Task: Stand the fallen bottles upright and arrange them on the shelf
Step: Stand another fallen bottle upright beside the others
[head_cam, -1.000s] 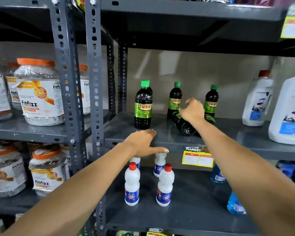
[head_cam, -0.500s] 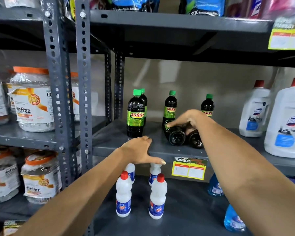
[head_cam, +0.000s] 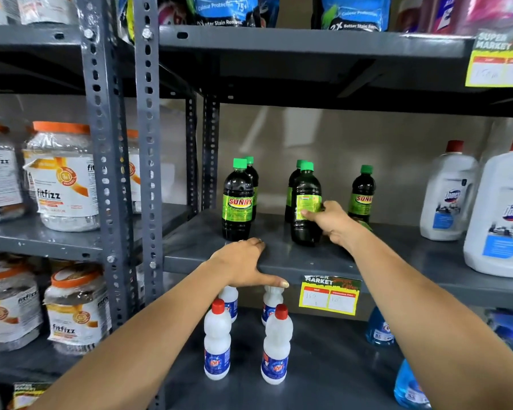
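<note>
Dark Sunny bottles with green caps stand on the grey middle shelf (head_cam: 279, 261). My right hand (head_cam: 330, 221) grips one bottle (head_cam: 305, 208), which stands upright on the shelf in front of another upright bottle (head_cam: 292, 184). A front-left bottle (head_cam: 237, 202) stands upright with one more right behind it. A further bottle (head_cam: 362, 195) stands at the right. Behind my right wrist a bit of a fallen bottle (head_cam: 365, 224) shows, mostly hidden. My left hand (head_cam: 246, 266) rests flat on the shelf's front edge, thumb out along the lip.
White jugs (head_cam: 447, 193) (head_cam: 504, 214) stand at the shelf's right. Small white bottles with red caps (head_cam: 216, 344) and blue bottles (head_cam: 378, 328) fill the shelf below. Perforated uprights (head_cam: 145, 143) separate a left rack of Fitfizz jars (head_cam: 62, 179). The upper shelf hangs low overhead.
My right hand took a fallen bottle from the shelf and tipped it upright; it now stands in front of the middle bottle. The left hand stayed on the shelf edge.
</note>
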`<move>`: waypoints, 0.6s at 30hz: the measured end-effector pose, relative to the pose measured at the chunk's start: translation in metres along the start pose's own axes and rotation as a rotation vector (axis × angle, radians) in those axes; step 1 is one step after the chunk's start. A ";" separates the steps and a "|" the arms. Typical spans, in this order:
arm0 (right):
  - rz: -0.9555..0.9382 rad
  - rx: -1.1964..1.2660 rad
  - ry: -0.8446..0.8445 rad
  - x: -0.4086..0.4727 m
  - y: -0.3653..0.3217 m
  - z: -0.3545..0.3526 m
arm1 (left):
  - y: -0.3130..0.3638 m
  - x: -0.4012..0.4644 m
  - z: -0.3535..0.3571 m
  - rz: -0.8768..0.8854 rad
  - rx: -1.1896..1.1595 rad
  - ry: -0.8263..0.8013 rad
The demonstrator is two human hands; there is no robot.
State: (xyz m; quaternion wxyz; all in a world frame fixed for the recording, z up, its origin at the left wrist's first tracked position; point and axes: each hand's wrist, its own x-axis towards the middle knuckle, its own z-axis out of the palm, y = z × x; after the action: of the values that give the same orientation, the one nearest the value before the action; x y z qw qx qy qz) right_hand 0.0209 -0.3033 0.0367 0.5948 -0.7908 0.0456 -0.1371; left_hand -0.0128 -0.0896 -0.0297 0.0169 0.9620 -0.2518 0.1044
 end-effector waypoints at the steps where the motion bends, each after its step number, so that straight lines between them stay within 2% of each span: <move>1: -0.026 0.027 -0.003 0.000 0.007 0.002 | 0.000 0.000 0.000 -0.002 0.010 0.001; 7: -0.165 0.059 -0.030 -0.003 0.032 0.005 | -0.002 -0.001 0.002 0.009 -0.001 0.033; 12: -0.160 0.095 -0.078 0.000 0.043 0.003 | 0.001 -0.003 0.001 0.003 0.029 0.025; 16: -0.175 0.053 0.013 -0.001 0.046 0.004 | 0.001 -0.004 0.000 -0.007 0.030 0.016; 18: -0.165 0.070 0.001 -0.001 0.045 0.004 | 0.002 -0.004 0.000 -0.008 0.030 0.014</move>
State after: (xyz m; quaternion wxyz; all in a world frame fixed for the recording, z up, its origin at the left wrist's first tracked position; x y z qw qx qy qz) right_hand 0.0251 -0.3119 -0.0077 0.6087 -0.7705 -0.0244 -0.1875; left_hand -0.0174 -0.0891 -0.0306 0.0044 0.9623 -0.2463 0.1150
